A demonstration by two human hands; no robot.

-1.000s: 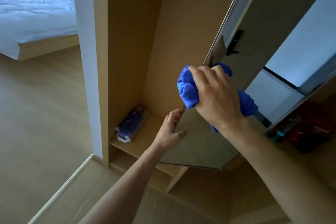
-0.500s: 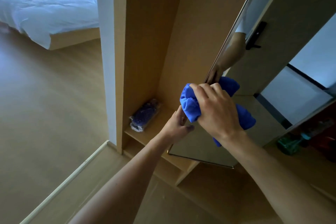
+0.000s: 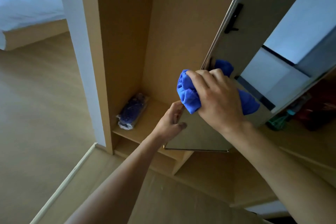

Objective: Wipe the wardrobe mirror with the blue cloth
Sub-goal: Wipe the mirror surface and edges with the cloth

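Right hand (image 3: 218, 100): grip clamped on bunched blue cloth (image 3: 189, 94), pressed to mirror (image 3: 200, 132) near its left edge | Left hand (image 3: 171, 122): fingers curled round mirror edge just below cloth | Shelf (image 3: 151, 114): wrapped blue packet (image 3: 131, 112)

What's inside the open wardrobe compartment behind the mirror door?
On the wardrobe shelf lies one plastic-wrapped dark blue bundle, near the left wall. The mirror door, left hand and the right hand clutching the blue cloth hide the shelf's right part.
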